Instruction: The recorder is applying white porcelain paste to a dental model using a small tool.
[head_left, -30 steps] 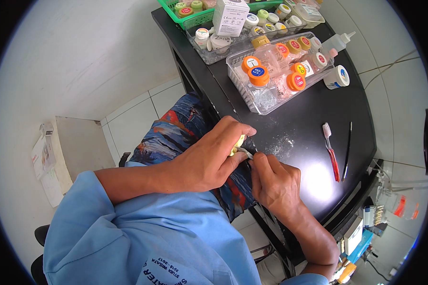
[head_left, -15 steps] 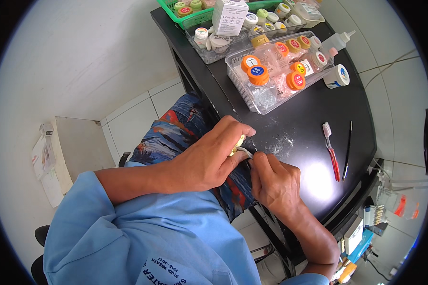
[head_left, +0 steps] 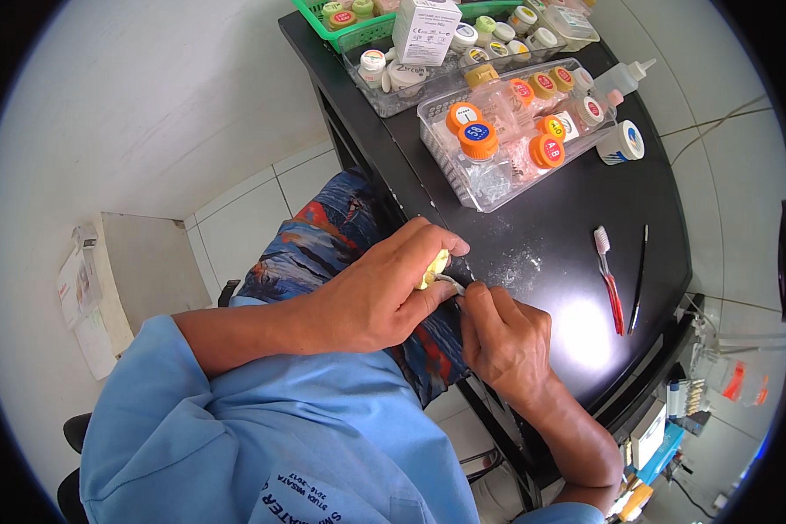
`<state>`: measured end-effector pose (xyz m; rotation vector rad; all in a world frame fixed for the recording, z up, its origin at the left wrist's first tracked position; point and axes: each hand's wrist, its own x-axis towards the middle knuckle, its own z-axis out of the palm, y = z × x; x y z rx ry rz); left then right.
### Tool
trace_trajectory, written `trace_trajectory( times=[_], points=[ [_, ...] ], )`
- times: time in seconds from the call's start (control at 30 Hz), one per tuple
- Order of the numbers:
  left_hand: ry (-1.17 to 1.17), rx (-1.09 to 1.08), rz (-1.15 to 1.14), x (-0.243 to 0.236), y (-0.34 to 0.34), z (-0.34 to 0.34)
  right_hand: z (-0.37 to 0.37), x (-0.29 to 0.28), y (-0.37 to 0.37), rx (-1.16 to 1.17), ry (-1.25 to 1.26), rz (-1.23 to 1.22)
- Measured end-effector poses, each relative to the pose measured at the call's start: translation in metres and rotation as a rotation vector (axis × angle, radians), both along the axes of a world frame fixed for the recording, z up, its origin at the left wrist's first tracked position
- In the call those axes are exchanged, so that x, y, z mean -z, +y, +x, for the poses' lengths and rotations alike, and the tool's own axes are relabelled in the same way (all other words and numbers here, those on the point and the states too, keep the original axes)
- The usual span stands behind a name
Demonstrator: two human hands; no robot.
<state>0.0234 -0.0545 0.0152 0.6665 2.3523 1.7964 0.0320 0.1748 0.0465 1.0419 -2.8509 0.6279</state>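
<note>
A: Condition of the left hand?

B: The left hand (head_left: pixel 382 284) is curled, pinching a small pale-yellow piece (head_left: pixel 434 269) between thumb and fingers. The piece sits beside the edge of the black table (head_left: pixel 550 223), partly hidden by the grip.

A: And the right hand?

B: The right hand (head_left: pixel 509 336) is closed around a slim light-coloured tool (head_left: pixel 451 282), fingers bent, its exposed end directed at the piece. Whether the tip touches it, I cannot tell.

A: Findings just beyond the hands?

B: White powder (head_left: pixel 522 267) is scattered on the tabletop near the right hand. Farther right, a toothbrush (head_left: pixel 610 284) with a red handle lies beside a thin black rod (head_left: pixel 640 278), the two apart.

A: And farther out?

B: A clear plastic basket (head_left: pixel 441 157) holds jars, several with orange lids. A white tub (head_left: pixel 621 144) stands just beside its right end. Behind the basket, a white box (head_left: pixel 425 33) stands upright among small jars; a green basket (head_left: pixel 319 26) occupies the far left corner.
</note>
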Motion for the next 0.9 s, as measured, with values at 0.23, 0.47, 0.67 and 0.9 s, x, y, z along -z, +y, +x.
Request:
trace_trajectory(
  times=[0.23, 0.47, 0.67, 0.9],
  points=[
    [-0.006, -0.006, 0.035, 0.007, 0.002, 0.001, -0.001, 0.001, -0.003, 0.03, 0.004, -0.035],
    [0.057, -0.03, 0.041, -0.001, -0.01, -0.005, -0.003, -0.005, -0.005, 0.048, -0.064, -0.116],
    [-0.161, -0.063, 0.269, -0.012, -0.03, -0.008, -0.011, -0.01, -0.003, -0.009, -0.011, -0.084],
    [-0.263, -0.151, 0.41, -0.021, -0.061, -0.002, -0.036, -0.035, -0.03, -0.021, -0.047, -0.117]
  ],
)
